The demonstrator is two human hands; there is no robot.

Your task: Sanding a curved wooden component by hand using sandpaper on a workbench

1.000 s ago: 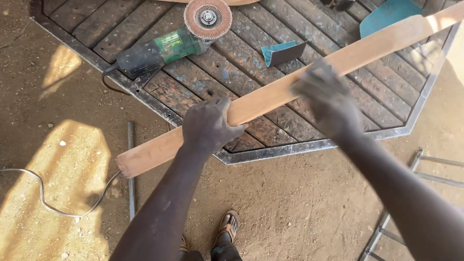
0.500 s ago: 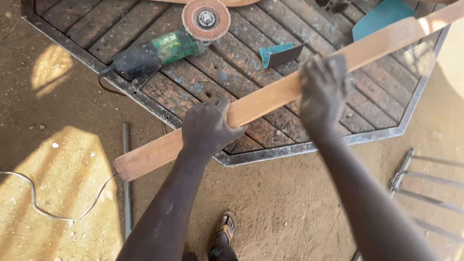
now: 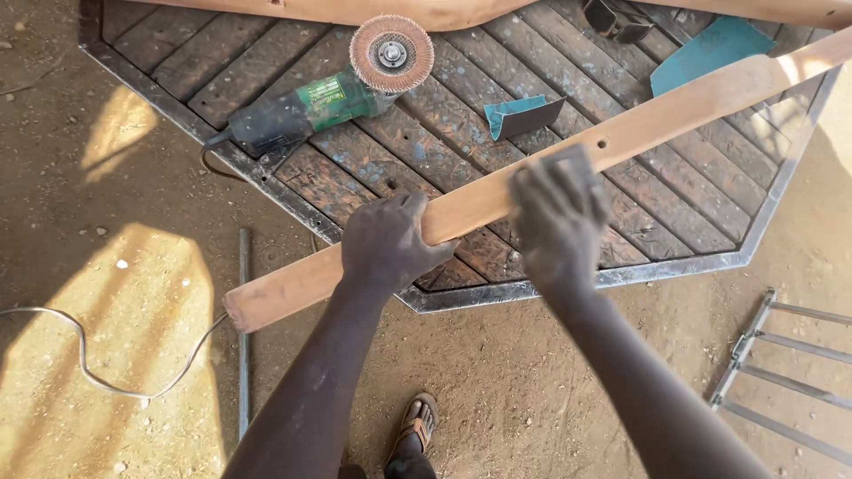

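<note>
Slatted wooden tabletop (image 3: 674, 204) with angle grinder (image 3: 319, 102), sandpaper (image 3: 524, 115)

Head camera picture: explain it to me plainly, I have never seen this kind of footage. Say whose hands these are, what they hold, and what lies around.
The camera sits on a person's head and looks down, so both arms are that person's own. The left hand grips a long wooden slat that lies slanted across a worn octagonal wooden table with a metal rim. The right hand, blurred, presses on the slat; something may be under it, but I cannot tell. On the table lie a green angle grinder and folded sandpaper. Below is a dirt floor.
</note>
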